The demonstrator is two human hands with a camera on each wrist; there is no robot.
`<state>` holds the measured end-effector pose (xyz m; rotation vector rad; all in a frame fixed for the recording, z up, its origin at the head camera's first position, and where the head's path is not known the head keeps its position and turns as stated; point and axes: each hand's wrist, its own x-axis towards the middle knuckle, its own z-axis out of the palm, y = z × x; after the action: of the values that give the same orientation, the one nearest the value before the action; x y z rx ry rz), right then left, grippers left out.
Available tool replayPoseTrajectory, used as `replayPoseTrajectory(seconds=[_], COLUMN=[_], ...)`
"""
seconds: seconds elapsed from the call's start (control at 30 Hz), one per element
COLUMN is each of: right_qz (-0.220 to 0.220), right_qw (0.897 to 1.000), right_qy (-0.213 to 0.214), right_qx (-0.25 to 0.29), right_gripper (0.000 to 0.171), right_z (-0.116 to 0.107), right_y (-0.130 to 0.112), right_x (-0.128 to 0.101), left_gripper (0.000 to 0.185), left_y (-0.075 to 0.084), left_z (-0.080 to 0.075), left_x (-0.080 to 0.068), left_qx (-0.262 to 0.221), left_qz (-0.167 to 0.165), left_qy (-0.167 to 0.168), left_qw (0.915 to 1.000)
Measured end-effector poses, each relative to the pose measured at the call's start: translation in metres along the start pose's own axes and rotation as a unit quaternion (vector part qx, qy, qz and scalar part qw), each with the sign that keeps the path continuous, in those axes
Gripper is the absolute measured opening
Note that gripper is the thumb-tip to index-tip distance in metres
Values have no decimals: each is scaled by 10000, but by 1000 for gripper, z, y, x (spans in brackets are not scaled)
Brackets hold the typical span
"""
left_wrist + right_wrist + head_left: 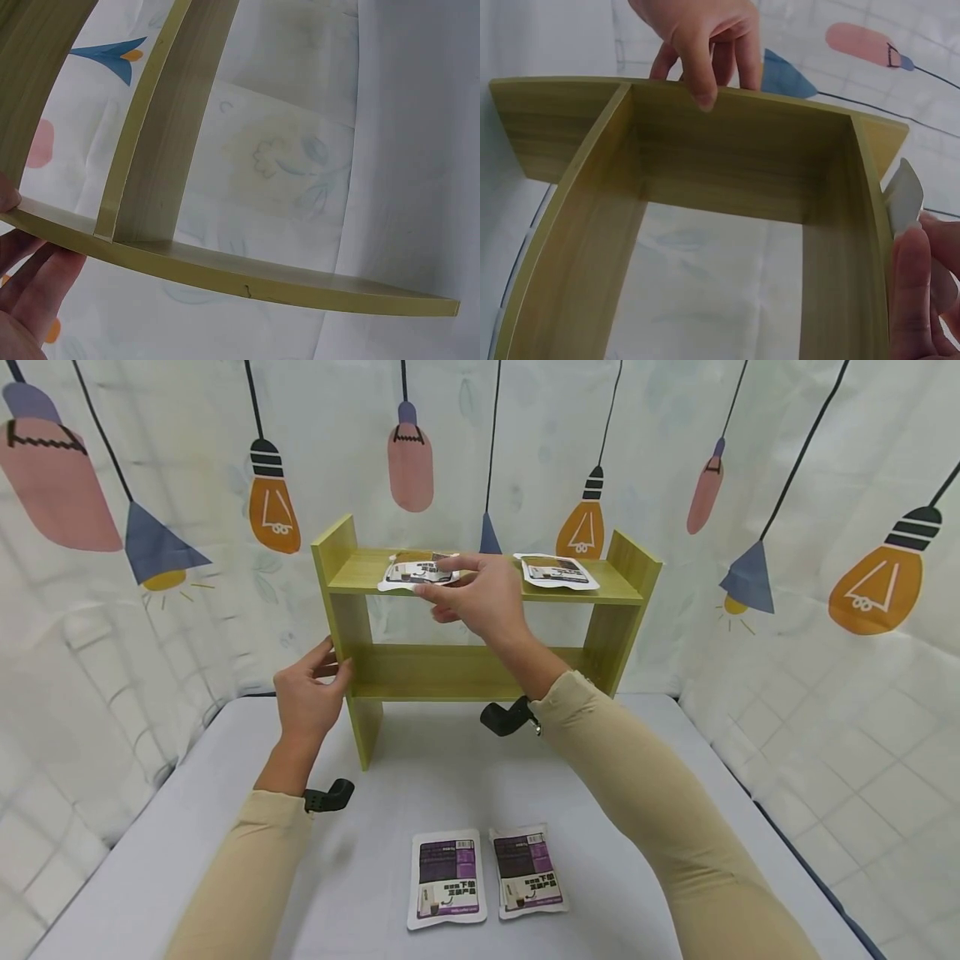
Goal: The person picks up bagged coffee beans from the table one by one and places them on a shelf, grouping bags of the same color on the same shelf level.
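White sauce packet (417, 569), purple-brown label, flat on shelf (352, 575)

1. the shelf (480, 670) looks like yellow-green laminated wood, faint grain, smooth and matt
2. the packet (417, 569) at its 11 o'clock end, plus the pair (486, 877) down at 6 o'clock, look like glossy plastic film with printed labels
3. the table cover (420, 793) is soft matt cloth; the backdrop (825, 677) is thin printed fabric, slightly wrinkled
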<state>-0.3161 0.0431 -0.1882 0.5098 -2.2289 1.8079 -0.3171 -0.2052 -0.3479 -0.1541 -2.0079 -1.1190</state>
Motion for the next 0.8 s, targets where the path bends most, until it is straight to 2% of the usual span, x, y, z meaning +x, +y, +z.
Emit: replayPoseTrajectory(seconds=[0.27,0.63,0.8], right_qz=[-225,-197,-222], right_qw=[9997,9988,9993], right_qy=[120,-110,-109], right_qx=[-11,436,285], right_gripper=[39,33,26], right_z=[3,1,1], right_y=[2,3,2], right_x=[2,1,-1], left_gripper=[45,45,45], left_y=[0,-1,0], left_z=[0,0,-1], left_x=[0,0,0], left_qx=[-8,15,26], left_qz=[-28,-19,-17], left_qy=[-21,-39,-34], left_qw=[10000,10000,10000])
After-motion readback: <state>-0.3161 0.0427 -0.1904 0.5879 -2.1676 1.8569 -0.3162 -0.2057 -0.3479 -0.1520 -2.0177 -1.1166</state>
